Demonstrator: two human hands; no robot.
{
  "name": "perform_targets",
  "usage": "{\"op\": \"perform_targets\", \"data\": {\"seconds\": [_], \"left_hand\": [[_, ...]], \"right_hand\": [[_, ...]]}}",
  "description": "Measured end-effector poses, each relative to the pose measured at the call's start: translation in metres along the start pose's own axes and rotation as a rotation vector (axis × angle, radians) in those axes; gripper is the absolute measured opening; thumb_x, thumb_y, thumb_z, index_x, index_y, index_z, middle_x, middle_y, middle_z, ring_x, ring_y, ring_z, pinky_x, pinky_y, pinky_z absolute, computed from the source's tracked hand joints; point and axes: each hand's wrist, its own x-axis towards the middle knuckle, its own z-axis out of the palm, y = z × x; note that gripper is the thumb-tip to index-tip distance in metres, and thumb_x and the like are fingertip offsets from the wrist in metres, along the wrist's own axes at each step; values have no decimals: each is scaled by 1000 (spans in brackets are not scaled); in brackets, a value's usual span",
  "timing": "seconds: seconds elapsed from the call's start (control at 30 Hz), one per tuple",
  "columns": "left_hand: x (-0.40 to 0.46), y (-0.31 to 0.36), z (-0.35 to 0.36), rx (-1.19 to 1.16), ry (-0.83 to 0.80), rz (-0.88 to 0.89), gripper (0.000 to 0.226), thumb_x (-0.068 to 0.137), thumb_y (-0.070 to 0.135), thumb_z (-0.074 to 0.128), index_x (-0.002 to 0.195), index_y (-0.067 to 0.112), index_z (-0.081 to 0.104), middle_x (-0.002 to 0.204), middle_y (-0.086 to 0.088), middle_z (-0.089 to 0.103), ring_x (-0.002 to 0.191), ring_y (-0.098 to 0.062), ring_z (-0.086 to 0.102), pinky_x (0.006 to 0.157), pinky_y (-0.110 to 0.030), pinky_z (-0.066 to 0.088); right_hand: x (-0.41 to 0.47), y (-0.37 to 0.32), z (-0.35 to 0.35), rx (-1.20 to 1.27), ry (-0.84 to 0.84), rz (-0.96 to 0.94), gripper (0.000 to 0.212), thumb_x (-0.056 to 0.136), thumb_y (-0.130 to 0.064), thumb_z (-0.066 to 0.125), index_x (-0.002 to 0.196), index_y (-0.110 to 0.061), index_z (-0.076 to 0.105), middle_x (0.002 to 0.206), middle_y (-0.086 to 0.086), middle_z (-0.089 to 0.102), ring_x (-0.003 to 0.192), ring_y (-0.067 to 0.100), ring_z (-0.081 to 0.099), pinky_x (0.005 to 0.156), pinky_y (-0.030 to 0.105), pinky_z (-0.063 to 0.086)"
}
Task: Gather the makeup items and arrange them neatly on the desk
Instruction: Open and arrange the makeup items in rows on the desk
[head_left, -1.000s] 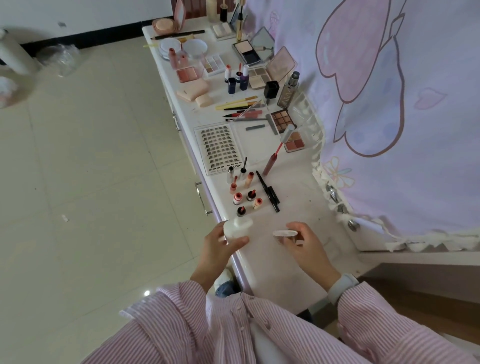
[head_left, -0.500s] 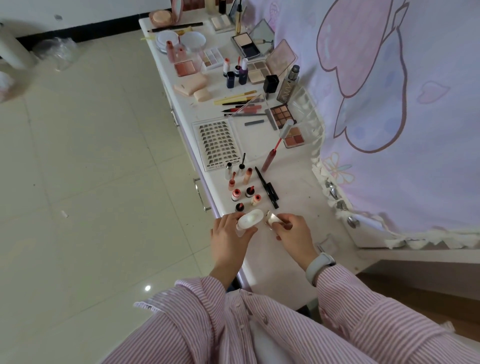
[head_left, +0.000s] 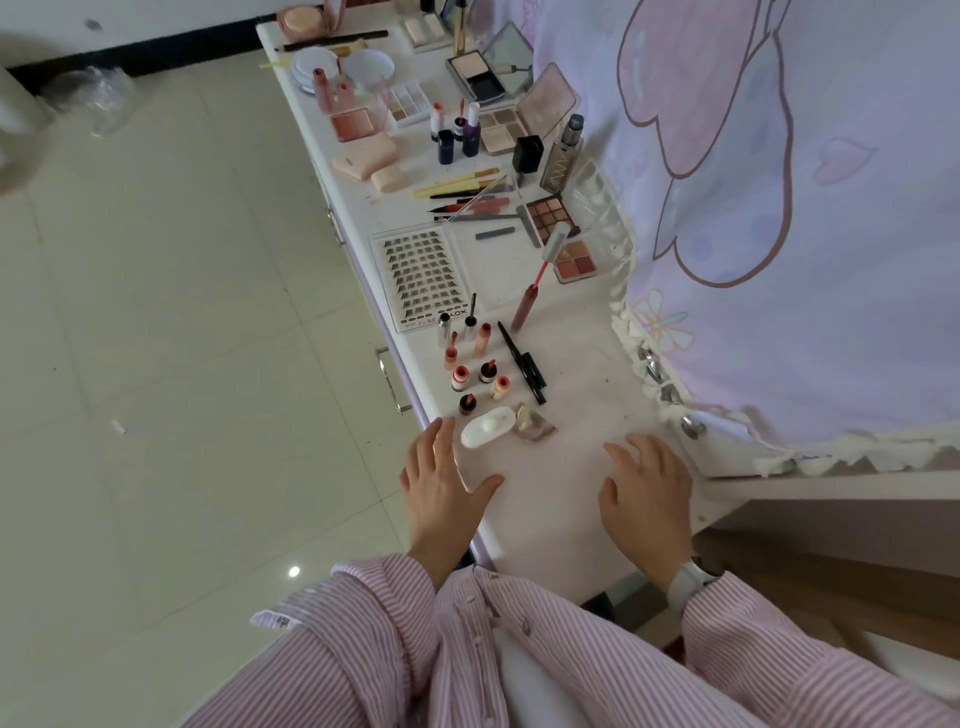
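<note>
Head view, looking down the long white desk (head_left: 561, 499), and both hands are flat and empty! Left hand (head_left: 441, 486) sits at the near desk edge, fingers spread and loose, gripping nothing. Just off its fingertips, at about one o'clock, lies the small white bottle (head_left: 487, 426) on its side, close to the index finger but not touching it. Touching the bottle at its three o'clock side is a small clear cap (head_left: 532, 423), pale and glassy.

Right hand (head_left: 647, 493) rests palm-down well apart from the bottle, over at its four o'clock, fingers open, a white watch (head_left: 688, 581) on the wrist and a pink-striped sleeve (head_left: 769, 649) behind it.

At twelve o'clock from the bottle, a tidy cluster of little lip tint tubes (head_left: 470, 371) stands upright in rows, with a black mascara wand (head_left: 522, 364) lying beside them at their three o'clock. Further up, the false-lash tray (head_left: 423, 278) carries printed lettering near its lower edge, seen upside down, too small to read surely. A tall foundation bottle (head_left: 562, 156) at the back shows vertical lettering, blurred beyond reading. An eyeshadow palette (head_left: 551, 215) lies open just below it.
</note>
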Motion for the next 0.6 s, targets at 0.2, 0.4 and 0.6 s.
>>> {"op": "perform_targets", "data": {"seconds": [0.2, 0.4, 0.6], "left_hand": [[-5, -5, 4, 82, -134, -58, 95, 79, 52, 63, 148, 19, 7, 156, 6, 4, 142, -17, 3, 111, -38, 15], [-6, 1, -1, 33, -157, -86, 91, 81, 42, 66, 148, 19, 8, 156, 5, 4, 142, -17, 4, 112, -38, 17], [-20, 13, -23, -281, -6, -254, 47, 85, 20, 65, 128, 9, 47, 132, -7, 44, 116, -19, 44, 95, -27, 39]], "right_hand": [[-1, -1, 3, 44, -92, 72, 33, 88, -10, 41, 121, -16, 44, 133, 7, 40, 120, 27, 38, 97, 37, 37], [-9, -17, 1, 590, -154, 43, 43, 87, -11, 55, 128, -14, 45, 131, 7, 41, 118, 18, 38, 98, 25, 33], [-16, -35, -26, 1120, -251, 172, 43, 85, -18, 64, 125, -22, 49, 110, -8, 58, 97, 3, 56, 74, 13, 46]]}}
